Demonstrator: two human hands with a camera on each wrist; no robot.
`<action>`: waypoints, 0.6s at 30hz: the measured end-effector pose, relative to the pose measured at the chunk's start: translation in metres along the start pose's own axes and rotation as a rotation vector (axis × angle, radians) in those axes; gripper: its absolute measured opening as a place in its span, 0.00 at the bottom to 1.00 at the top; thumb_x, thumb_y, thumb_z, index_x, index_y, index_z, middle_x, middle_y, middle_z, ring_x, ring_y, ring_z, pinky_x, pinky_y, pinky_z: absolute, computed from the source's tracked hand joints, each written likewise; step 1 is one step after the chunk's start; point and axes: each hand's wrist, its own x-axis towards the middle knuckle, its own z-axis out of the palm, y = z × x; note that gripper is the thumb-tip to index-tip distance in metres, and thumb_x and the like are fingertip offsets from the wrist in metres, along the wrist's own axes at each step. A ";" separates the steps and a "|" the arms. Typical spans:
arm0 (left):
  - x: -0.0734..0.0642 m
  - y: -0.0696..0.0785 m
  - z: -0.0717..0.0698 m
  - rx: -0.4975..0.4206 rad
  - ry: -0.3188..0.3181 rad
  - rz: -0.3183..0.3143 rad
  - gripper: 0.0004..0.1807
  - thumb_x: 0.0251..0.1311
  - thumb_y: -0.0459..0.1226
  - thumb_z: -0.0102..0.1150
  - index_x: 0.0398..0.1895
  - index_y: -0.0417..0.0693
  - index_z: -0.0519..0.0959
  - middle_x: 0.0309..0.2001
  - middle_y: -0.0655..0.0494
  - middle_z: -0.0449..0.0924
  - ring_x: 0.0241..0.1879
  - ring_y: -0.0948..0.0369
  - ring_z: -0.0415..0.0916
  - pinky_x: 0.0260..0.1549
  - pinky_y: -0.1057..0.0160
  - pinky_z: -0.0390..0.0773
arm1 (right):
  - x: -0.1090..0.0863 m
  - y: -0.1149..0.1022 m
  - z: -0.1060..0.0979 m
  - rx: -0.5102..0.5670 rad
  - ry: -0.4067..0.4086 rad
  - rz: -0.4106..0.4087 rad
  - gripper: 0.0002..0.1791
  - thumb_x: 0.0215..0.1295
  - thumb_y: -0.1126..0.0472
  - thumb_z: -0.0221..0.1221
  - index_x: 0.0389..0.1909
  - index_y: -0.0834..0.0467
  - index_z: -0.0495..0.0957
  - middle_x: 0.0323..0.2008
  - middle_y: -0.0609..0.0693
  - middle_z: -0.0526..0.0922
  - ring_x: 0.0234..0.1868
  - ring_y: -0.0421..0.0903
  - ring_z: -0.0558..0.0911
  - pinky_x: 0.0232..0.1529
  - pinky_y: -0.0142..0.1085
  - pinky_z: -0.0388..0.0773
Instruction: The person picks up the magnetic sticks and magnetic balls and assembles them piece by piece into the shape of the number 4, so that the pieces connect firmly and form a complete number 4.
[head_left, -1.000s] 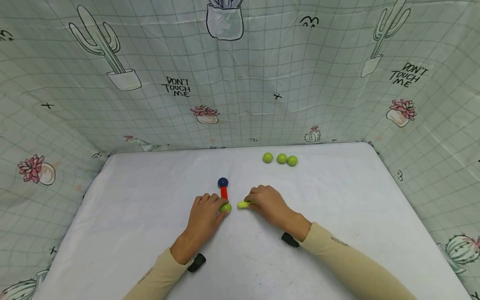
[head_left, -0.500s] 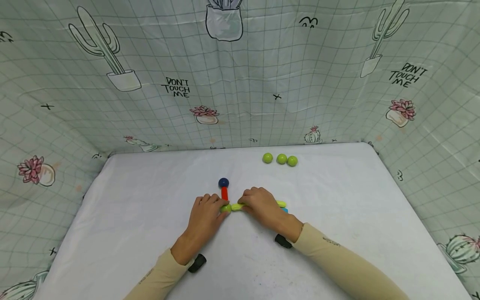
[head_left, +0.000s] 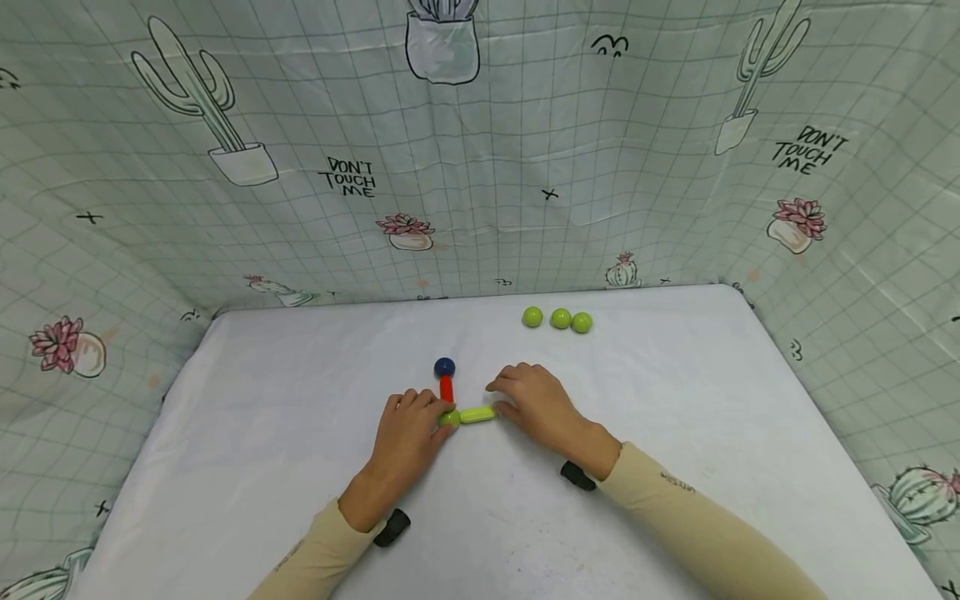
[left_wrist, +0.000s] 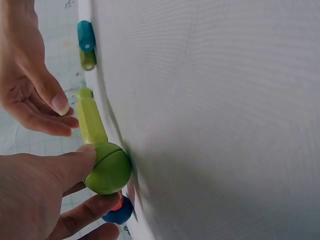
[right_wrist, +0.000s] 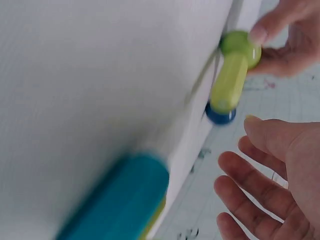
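Observation:
In the head view my left hand point(head_left: 405, 429) pinches a green ball point(left_wrist: 113, 174) between thumb and fingers, low on the white table. A yellow-green ribbed rod point(head_left: 477, 414) points rightward from that ball, its end against it. From the ball's far side runs a red rod point(head_left: 446, 388), tipped with a dark blue ball point(head_left: 445, 367). Just off the yellow-green rod's outer end is my right hand point(head_left: 536, 404), fingers spread and holding nothing. Close to the right wrist camera lies a teal rod point(right_wrist: 117, 200), with another yellow-green rod point(left_wrist: 88, 60) beside it.
Three loose green balls point(head_left: 561, 318) sit toward the back of the white-covered table point(head_left: 300, 358). A patterned cloth point(head_left: 495, 150) hangs behind the table and along its sides. Dark wrist-worn devices show under both sleeves.
My right hand brought the yellow-green rod left to the green ball, then let it go and drew back rightward, its fingers opening. The left hand has stayed on the ball.

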 end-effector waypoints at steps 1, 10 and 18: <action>0.000 0.000 0.000 0.001 -0.001 -0.002 0.15 0.61 0.42 0.77 0.49 0.50 0.90 0.40 0.56 0.83 0.45 0.54 0.77 0.52 0.50 0.75 | -0.001 0.004 -0.002 -0.005 0.007 0.007 0.15 0.59 0.63 0.77 0.47 0.58 0.90 0.44 0.49 0.89 0.45 0.50 0.86 0.48 0.45 0.83; 0.001 -0.002 -0.001 -0.008 0.004 -0.013 0.15 0.60 0.40 0.78 0.48 0.49 0.90 0.41 0.55 0.84 0.46 0.54 0.77 0.52 0.50 0.75 | -0.012 0.049 -0.020 -0.082 0.067 0.082 0.21 0.61 0.63 0.77 0.54 0.62 0.86 0.54 0.57 0.87 0.55 0.57 0.85 0.57 0.52 0.82; 0.001 -0.003 0.000 -0.017 0.000 -0.023 0.15 0.60 0.41 0.78 0.49 0.49 0.90 0.42 0.55 0.84 0.46 0.53 0.78 0.53 0.49 0.75 | -0.021 0.090 -0.035 -0.135 0.050 0.199 0.26 0.63 0.64 0.75 0.60 0.65 0.82 0.63 0.63 0.81 0.65 0.63 0.79 0.65 0.58 0.75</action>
